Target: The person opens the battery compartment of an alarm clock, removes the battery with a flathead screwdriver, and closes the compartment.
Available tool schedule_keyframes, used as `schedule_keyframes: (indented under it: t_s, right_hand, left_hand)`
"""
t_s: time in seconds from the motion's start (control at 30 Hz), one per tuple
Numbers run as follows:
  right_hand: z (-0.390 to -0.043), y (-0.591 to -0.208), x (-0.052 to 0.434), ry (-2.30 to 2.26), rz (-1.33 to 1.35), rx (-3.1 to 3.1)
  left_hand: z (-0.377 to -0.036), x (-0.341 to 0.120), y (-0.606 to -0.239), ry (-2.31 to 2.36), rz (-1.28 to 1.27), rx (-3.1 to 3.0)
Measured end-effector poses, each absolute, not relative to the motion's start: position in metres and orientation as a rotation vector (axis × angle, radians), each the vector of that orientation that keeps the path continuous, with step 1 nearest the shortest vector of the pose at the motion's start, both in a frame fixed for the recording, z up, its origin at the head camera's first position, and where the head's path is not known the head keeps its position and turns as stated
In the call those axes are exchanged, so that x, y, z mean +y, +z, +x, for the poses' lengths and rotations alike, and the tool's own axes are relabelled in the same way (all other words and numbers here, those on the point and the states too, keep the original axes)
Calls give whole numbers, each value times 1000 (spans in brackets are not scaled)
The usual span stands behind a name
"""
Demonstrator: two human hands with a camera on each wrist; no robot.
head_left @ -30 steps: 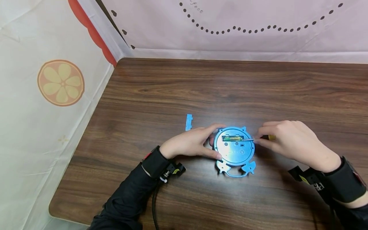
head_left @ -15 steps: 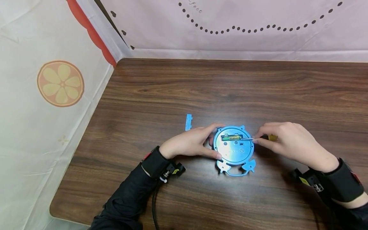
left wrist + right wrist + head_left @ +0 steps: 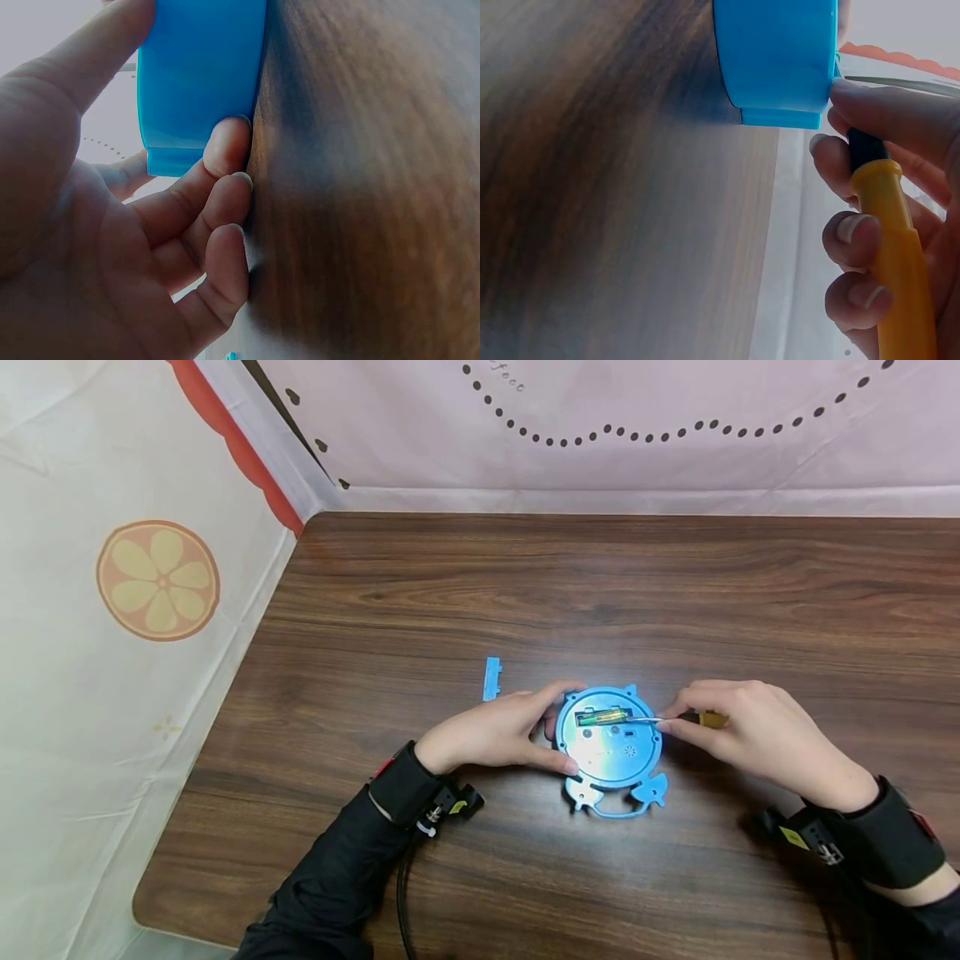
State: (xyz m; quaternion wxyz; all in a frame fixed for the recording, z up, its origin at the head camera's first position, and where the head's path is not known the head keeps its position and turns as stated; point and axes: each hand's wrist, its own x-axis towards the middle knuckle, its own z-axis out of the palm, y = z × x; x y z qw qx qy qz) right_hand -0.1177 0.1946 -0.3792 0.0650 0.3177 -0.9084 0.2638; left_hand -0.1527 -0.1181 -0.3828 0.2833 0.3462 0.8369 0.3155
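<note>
A round blue alarm clock (image 3: 611, 764) lies on the table with its back facing up. In its open battery compartment sits a green battery (image 3: 600, 717), tilted slightly. My left hand (image 3: 502, 731) grips the clock's left side, thumb on the near edge and fingers round the far side. My right hand (image 3: 765, 735) holds a screwdriver (image 3: 901, 270) with a yellow handle and black collar. The screwdriver's metal shaft reaches over the clock's right rim to the battery's right end; its exact tip contact is too small to tell. In the right wrist view the clock's blue side (image 3: 780, 60) shows.
A blue battery cover (image 3: 491, 678) lies on the wooden table (image 3: 420, 593) behind my left hand. Curtain-like white sheets (image 3: 600, 468) border the table at the back and left. A black cable (image 3: 402, 902) runs down from my left wrist.
The clock has shifted very slightly away from me, with the left hand still gripping it. The battery's right end looks a little more tilted. The screwdriver stays at the compartment.
</note>
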Motion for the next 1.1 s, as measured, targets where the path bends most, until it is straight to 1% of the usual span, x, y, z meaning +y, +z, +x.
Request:
schedule_keyframes:
  t_s: [0.37,0.73,0.8,1.0,1.1]
  right_hand:
    - [-118,-375,188,813,961,-2707]
    - [-111,-367,188,862,984,-2679]
    - [-111,-367,191,870,927,-2684]
    - [-111,-369,199,854,571,-2757]
    - [-111,-372,201,877,464,-2742]
  left_hand:
    - [-152,-120,-383,840,925,2245]
    - [-154,-119,-385,844,935,2239]
    - [-154,-118,-385,840,930,2242]
    - [-153,-119,-385,837,913,2244]
    - [-153,-119,-386,840,911,2241]
